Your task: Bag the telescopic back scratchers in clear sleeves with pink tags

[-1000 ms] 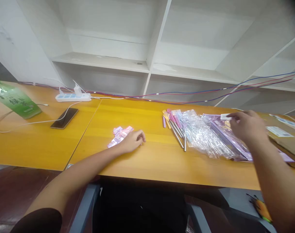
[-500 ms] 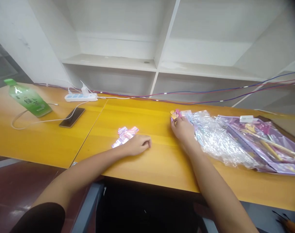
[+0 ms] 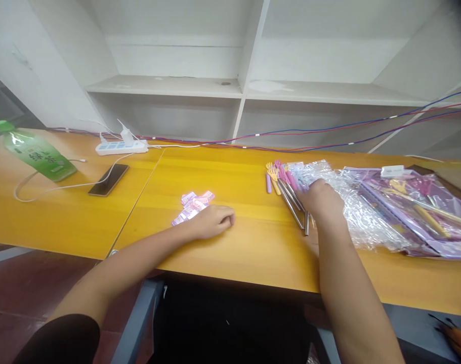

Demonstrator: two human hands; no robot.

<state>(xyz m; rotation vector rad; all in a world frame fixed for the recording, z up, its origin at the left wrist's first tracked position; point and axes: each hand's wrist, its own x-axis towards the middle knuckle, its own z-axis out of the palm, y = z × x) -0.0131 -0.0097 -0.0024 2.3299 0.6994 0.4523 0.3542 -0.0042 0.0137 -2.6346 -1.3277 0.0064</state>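
My left hand [image 3: 214,221] rests on the yellow table with its fingers curled in, beside a small pile of pink and purple printed slips [image 3: 194,205]. Nothing shows in its fingers. My right hand [image 3: 321,198] is over the left edge of a heap of crinkled clear plastic wrap [image 3: 357,217]; its fingertips are hidden, so what they touch cannot be made out. Just left of it lie several small rakes with metal rods [image 3: 291,205], their heads yellow and pink [image 3: 273,172], and a short purple handle [image 3: 268,183].
A purple package [image 3: 416,202] in clear film lies at the right. On the left are a green bottle [image 3: 38,156], a phone [image 3: 109,180], a white power strip [image 3: 122,147] and a white cable. White shelves [image 3: 169,84] stand behind, with cables along the back edge.
My right hand has moved right, off the rake heads and toward the plastic wrap, so the rakes and metal rods now show. My left hand stays in place. The view has shifted slightly.
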